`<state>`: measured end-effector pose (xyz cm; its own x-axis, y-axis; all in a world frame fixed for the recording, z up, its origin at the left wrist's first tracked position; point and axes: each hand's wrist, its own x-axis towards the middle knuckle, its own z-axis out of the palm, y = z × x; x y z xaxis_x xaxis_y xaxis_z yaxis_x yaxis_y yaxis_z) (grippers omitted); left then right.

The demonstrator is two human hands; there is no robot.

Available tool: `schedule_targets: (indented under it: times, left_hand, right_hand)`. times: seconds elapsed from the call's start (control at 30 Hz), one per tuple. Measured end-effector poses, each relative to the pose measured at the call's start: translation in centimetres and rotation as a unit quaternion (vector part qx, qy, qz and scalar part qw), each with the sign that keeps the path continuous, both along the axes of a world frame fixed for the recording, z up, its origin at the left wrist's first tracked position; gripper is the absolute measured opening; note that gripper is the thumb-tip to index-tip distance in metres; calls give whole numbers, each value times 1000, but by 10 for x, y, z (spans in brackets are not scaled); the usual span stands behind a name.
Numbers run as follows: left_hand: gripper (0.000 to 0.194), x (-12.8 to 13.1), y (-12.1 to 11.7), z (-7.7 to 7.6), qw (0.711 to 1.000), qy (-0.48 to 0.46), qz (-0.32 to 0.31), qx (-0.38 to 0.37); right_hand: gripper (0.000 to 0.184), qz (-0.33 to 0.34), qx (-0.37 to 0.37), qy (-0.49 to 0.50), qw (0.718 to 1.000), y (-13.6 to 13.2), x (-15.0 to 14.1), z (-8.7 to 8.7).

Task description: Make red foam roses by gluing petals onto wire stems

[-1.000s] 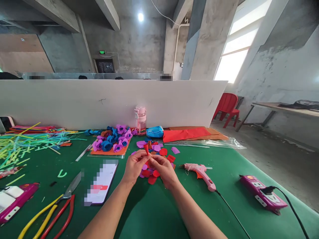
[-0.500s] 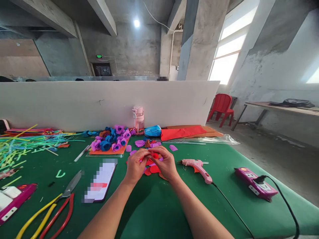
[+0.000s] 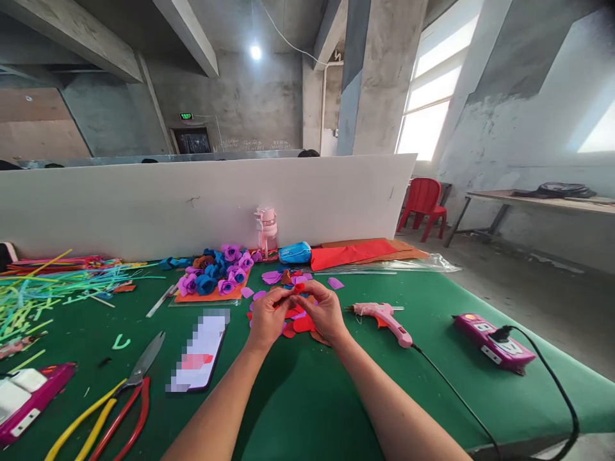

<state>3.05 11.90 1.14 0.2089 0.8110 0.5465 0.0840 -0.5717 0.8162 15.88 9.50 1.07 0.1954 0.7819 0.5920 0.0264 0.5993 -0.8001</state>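
We have a small red piece (image 3: 298, 288) pinched in both left hand (image 3: 267, 316) and right hand (image 3: 327, 315), fingertips closed on it. Loose petals (image 3: 302, 324) lie below and around our grip. Glue gun (image 3: 390, 319) right of it, phone (image 3: 204, 349) left, purple-blue flowers (image 3: 206, 283) far left.

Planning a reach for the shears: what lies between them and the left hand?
In the head view, the phone lies between the shears and the left hand.
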Motion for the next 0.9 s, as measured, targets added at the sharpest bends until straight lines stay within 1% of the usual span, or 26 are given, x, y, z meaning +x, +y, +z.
schedule_targets:
  times: [0.13, 0.27, 0.37, 0.5, 0.57, 0.67, 0.77, 0.9]
  left_hand:
    - [18, 1, -1, 3, 997, 1, -31, -69]
    - [21, 2, -2, 5, 991, -13, -67, -112]
    - [21, 4, -3, 6, 984, -54, -79, -151]
    - [21, 5, -4, 7, 970, -116, -78, -197]
    - [21, 5, -4, 8, 964, -135, -75, -216]
    - [23, 5, -4, 9, 956, -146, -58, -248]
    - [25, 4, -3, 8, 954, -145, -45, -259]
    - [26, 4, -1, 4, 956, -138, -56, -253]
  right_hand:
    - [17, 17, -43, 32, 998, 0, 2, 1]
    - [21, 57, -99, 89, 989, 2, 6, 0]
    - [22, 88, -117, 124, 981, 2, 5, 1]
    - [30, 126, -139, 138, 972, 1, 4, 1]
    - [28, 118, -149, 140, 972, 1, 3, -1]
    - [21, 75, -145, 126, 979, 4, 3, -4]
    - [23, 44, -146, 116, 981, 6, 2, -7]
    - [25, 55, -150, 109, 981, 6, 1, -8]
